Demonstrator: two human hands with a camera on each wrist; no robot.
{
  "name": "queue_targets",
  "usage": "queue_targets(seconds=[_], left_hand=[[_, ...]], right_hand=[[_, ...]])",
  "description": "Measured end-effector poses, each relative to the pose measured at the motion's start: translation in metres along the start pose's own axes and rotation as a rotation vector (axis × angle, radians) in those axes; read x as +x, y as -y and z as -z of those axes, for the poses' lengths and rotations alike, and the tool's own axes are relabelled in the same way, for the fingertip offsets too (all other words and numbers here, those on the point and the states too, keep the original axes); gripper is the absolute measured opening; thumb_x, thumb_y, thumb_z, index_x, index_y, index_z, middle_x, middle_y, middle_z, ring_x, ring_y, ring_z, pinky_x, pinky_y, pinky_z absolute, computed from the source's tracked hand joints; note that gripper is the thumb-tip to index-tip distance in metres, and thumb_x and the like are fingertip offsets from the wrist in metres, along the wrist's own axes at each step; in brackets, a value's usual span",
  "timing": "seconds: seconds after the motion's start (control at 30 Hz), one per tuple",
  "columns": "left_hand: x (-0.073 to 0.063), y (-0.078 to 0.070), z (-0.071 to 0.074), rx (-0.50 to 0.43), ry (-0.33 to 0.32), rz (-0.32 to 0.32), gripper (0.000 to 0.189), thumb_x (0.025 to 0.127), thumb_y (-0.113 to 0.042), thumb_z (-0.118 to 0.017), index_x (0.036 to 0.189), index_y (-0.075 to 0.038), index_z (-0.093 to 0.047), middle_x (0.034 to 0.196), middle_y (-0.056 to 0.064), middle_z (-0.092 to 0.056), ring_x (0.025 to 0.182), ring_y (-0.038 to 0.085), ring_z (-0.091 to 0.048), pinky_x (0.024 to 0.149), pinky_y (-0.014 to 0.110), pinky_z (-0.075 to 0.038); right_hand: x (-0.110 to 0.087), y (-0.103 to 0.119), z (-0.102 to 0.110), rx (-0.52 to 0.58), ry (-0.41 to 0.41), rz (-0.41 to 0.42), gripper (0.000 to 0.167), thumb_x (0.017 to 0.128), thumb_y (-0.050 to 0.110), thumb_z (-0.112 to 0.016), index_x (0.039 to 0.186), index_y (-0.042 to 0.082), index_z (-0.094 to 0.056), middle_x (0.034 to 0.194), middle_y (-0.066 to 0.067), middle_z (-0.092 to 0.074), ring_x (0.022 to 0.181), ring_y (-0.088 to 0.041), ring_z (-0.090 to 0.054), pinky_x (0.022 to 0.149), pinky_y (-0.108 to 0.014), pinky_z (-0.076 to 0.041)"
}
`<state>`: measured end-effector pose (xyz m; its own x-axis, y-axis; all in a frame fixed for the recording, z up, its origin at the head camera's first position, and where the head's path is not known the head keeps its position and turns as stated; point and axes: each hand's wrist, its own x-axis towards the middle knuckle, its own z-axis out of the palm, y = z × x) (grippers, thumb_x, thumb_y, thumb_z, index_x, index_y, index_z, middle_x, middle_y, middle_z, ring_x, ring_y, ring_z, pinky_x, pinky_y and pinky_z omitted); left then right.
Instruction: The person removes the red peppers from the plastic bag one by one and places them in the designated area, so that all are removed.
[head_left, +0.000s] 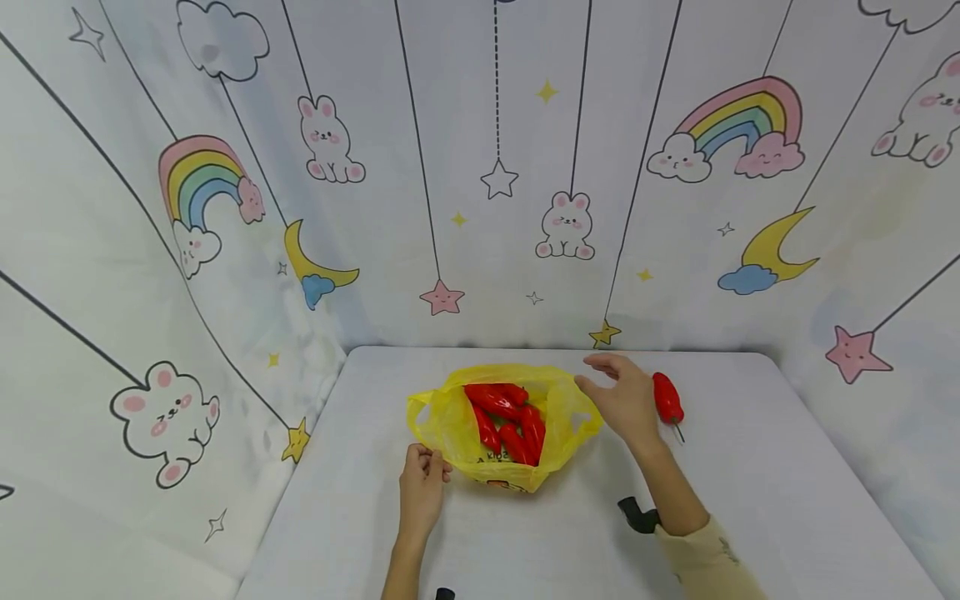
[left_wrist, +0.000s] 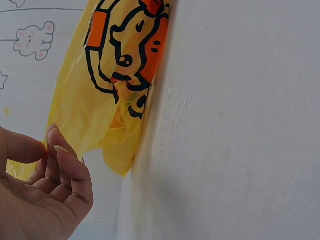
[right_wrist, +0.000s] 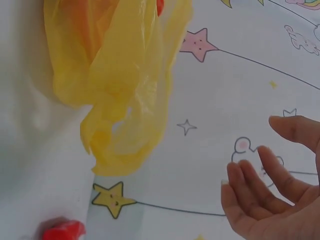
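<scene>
A yellow plastic bag (head_left: 555, 454) with a printed cartoon stands spread wide at its mouth on the white table. Several red peppers (head_left: 497, 402) lie inside it. My left hand (head_left: 423, 479) pinches the bag's near left edge between thumb and fingertips, as the left wrist view also shows. Beyond the bag's right handle, my right hand (head_left: 624, 398) is raised with its thumb and fingers apart and holds nothing. In the right wrist view the right hand (right_wrist: 275, 190) is apart from the bag (right_wrist: 125, 85). One more red pepper (head_left: 666, 400) lies on the table right of that hand.
The white table (head_left: 360, 417) meets a patterned fabric backdrop (head_left: 390, 208) at the back and both sides. A black strap-like piece (head_left: 639, 515) shows by the right forearm, and a small black piece (head_left: 445, 593) by the left forearm.
</scene>
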<state>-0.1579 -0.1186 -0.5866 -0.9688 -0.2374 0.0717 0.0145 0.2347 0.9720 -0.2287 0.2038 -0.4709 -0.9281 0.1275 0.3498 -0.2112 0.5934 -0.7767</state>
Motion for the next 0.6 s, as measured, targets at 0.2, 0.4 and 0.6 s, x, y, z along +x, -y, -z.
queue_targets(seconds=[0.2, 0.4, 0.6], left_hand=[[-0.001, -0.001, 0.000, -0.013, 0.000, 0.001, 0.013, 0.110, -0.016, -0.053, 0.111, -0.003, -0.051, 0.087, 0.017, -0.068, 0.072, 0.017, -0.062, 0.064, 0.023, -0.049], [-0.002, -0.002, 0.001, -0.007, -0.002, 0.000, 0.014, 0.111, -0.016, -0.053, 0.112, -0.002, -0.051, 0.088, 0.018, -0.068, 0.073, 0.017, -0.062, 0.064, 0.024, -0.050], [-0.001, -0.001, 0.001, -0.015, 0.000, 0.000, 0.014, 0.111, -0.015, -0.053, 0.111, -0.002, -0.051, 0.088, 0.017, -0.069, 0.073, 0.018, -0.063, 0.065, 0.024, -0.051]], right_hand=[[-0.003, 0.007, -0.011, -0.016, 0.051, 0.015, 0.036, 0.091, 0.027, -0.083, 0.122, 0.011, -0.073, 0.123, -0.012, -0.072, 0.117, -0.034, -0.065, 0.099, -0.055, -0.054], [-0.006, 0.012, -0.024, -0.037, 0.114, 0.018, 0.035, 0.091, 0.026, -0.083, 0.120, 0.008, -0.074, 0.119, -0.011, -0.074, 0.111, -0.032, -0.069, 0.098, -0.050, -0.057], [-0.007, 0.012, -0.037, -0.052, 0.201, 0.004, 0.033, 0.091, 0.024, -0.083, 0.119, 0.009, -0.074, 0.118, -0.010, -0.074, 0.111, -0.033, -0.070, 0.095, -0.048, -0.058]])
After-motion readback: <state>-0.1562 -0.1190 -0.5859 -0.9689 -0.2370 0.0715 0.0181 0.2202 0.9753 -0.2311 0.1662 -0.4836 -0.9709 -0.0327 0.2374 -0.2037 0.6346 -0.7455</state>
